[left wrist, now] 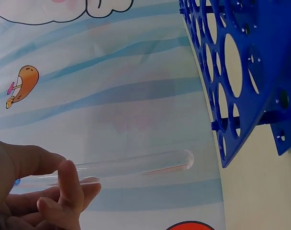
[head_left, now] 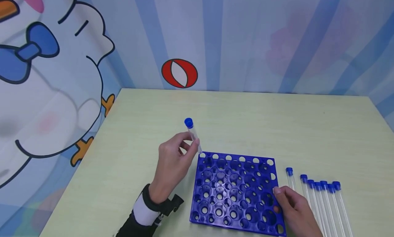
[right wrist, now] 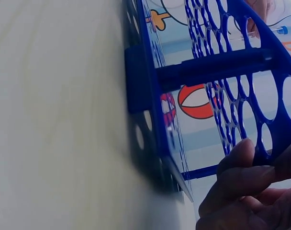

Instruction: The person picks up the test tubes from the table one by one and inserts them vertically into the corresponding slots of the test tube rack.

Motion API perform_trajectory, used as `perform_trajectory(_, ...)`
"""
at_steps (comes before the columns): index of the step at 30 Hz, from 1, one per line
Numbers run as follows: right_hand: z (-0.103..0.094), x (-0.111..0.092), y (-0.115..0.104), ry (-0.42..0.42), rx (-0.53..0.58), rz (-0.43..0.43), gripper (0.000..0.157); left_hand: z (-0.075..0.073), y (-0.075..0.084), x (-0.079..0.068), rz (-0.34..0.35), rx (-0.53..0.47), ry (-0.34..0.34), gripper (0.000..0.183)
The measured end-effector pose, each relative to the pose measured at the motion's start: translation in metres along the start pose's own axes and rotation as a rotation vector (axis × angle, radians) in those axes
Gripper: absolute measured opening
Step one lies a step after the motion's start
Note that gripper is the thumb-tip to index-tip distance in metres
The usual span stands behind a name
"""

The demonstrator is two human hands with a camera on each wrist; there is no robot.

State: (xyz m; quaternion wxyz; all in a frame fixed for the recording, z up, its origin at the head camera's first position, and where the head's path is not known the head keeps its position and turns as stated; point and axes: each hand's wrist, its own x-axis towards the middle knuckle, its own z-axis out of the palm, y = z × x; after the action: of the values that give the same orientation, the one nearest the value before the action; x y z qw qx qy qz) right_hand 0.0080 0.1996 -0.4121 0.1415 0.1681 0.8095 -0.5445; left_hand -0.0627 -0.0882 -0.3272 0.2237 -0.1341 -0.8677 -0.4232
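Observation:
Between the thumb and fingers of my left hand (head_left: pixel 173 161), a clear test tube (head_left: pixel 193 131) with a blue cap is pinched. It leans over the far left corner of a blue test tube rack (head_left: pixel 234 225). In the left wrist view, the rounded end of the tube (left wrist: pixel 131 167) points towards the rack (left wrist: pixel 274 28), apart from it. My right hand (head_left: pixel 298 209) grips the rack's right edge, thumb on the top plate. From the right wrist view, its curled fingers (right wrist: pixel 241 184) lie at the upper plate of the rack (right wrist: pixel 212 69). The rack's round holes hold no tubes.
Several capped test tubes (head_left: pixel 324 184) lie in a row on the table (head_left: pixel 147 127), right of the rack beside my right hand. A patterned backdrop (head_left: pixel 243 42) rises behind the table's far edge and along its left side.

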Motion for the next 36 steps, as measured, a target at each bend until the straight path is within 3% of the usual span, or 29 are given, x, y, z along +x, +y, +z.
perform_trajectory(14, 0.000, 0.000, 0.001, -0.014, 0.013, 0.001, 0.054, 0.012, -0.008, -0.001, -0.043, 0.016, -0.078, 0.017)
perform_trajectory(36, 0.000, -0.002, 0.000, -0.007, 0.016, -0.022, 0.052, 0.021, -0.025, -0.007, -0.033, 0.053, -0.183, 0.014)
